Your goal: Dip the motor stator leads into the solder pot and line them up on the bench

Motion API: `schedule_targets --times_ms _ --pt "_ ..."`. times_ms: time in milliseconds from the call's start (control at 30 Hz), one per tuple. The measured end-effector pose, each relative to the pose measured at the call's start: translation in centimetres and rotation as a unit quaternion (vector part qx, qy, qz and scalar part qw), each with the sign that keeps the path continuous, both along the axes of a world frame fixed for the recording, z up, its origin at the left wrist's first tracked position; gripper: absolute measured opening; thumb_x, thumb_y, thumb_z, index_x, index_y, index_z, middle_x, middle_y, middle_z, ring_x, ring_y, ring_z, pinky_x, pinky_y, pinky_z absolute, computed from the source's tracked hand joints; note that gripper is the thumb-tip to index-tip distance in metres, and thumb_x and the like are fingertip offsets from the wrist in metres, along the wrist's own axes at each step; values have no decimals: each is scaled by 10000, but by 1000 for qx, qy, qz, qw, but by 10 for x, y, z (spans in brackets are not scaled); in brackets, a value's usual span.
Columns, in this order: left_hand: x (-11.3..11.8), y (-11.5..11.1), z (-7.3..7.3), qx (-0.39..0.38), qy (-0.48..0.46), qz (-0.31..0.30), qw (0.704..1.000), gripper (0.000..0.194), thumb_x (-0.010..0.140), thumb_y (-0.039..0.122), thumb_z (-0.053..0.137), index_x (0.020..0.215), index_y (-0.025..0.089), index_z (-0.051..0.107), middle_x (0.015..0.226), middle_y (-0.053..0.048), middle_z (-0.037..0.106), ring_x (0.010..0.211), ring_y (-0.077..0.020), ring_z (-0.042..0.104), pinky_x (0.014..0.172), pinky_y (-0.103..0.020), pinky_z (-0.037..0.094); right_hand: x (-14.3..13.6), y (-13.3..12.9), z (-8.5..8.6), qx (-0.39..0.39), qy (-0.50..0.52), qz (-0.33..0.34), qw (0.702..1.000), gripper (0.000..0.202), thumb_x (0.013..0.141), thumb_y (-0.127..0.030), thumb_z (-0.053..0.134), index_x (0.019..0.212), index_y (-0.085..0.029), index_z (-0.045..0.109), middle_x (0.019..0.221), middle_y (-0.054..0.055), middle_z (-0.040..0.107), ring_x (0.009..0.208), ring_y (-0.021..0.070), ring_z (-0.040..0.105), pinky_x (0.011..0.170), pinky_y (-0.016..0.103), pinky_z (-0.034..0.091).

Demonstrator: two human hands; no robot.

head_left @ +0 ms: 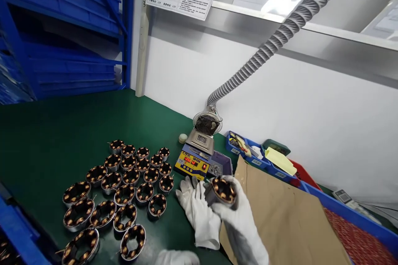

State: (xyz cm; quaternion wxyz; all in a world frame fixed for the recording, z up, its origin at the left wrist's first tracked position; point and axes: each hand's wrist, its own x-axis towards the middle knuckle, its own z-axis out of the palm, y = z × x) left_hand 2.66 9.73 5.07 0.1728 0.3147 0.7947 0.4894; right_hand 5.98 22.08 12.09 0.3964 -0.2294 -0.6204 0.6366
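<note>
My right hand (238, 211), in a white glove, is closed around a motor stator (224, 190), a dark metal ring with copper windings inside. It is held above the table, its open face tilted up. My left hand (177, 258), also in a white glove, shows only as a blurred patch at the bottom edge; its fingers cannot be made out. A pair of white gloves (202, 219) lies on the green table just left of the held stator. Many more stators (124, 194) stand in loose rows to the left.
Behind the gloves sits a yellow-and-blue soldering station (192, 165) below a fan with a grey duct hose (264, 54). Brown cardboard (280, 211) lies to the right, beside blue bins (270, 167) and a blue tray of red pieces (357, 236). A blue rack (124, 29) stands left.
</note>
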Motion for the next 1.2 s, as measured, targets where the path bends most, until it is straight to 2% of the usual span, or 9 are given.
schedule_targets --times_ms 100,167,233,333,500,667,933,1100,1200 --pt "1 64 -4 -16 57 37 998 343 808 221 397 851 352 711 790 -49 701 994 -344 599 969 -546 343 -10 37 25 -18 -79 14 997 564 396 -291 853 883 -222 577 814 17 664 730 190 619 683 317 495" --pt "-1 92 -8 -22 84 58 995 451 847 182 295 1125 280 636 1119 -123 648 1273 -405 368 1039 -659 97 -24 62 35 -13 -118 15 993 470 490 -338 814 877 -198 587 791 8 648 703 159 590 660 288 477" --pt "-3 104 -13 -38 107 65 991 479 861 207 283 1272 162 525 1335 -204 491 1348 -485 133 991 -730 -35 -42 85 38 11 -156 3 988 391 517 -380 775 796 -173 595 742 1 619 664 141 556 600 259 452" --pt "-6 104 -19 -80 173 61 980 489 875 248 292 1301 99 481 1419 -259 361 1322 -557 90 946 -780 -11 -72 113 33 43 -208 -25 977 365 550 -429 712 768 -150 622 723 15 614 638 138 537 540 243 422" --pt "-7 104 -18 -146 238 78 957 460 867 274 337 1260 136 533 1367 -277 421 1251 -575 276 939 -779 102 -112 143 18 88 -270 -81 955 400 604 -424 663 856 -114 681 751 52 656 611 143 533 515 250 403" --pt "-4 113 -19 -183 231 99 951 466 868 260 351 1292 142 506 1423 -249 358 1311 -543 176 993 -739 32 -131 158 8 146 -318 -110 930 416 592 -439 666 843 -111 709 732 51 673 652 163 562 595 267 424" --pt "-5 116 -26 -140 208 120 961 463 865 243 339 1269 112 524 1403 -250 389 1307 -528 148 995 -697 38 -136 163 1 209 -374 -123 895 417 585 -447 662 862 -140 719 801 71 704 719 202 606 621 271 434" --pt "-6 118 -39 -37 182 137 973 463 857 237 357 1243 59 538 1386 -301 374 1320 -531 75 982 -700 -18 -136 160 4 231 -393 -126 881 407 598 -462 649 859 -157 716 831 75 709 751 215 613 636 277 430" --pt "-6 118 -50 14 136 122 983 467 868 279 378 1276 102 518 1413 -267 357 1341 -508 41 991 -685 -78 -136 159 6 236 -397 -127 878 406 602 -473 644 861 -168 713 835 68 706 775 225 609 657 290 427"
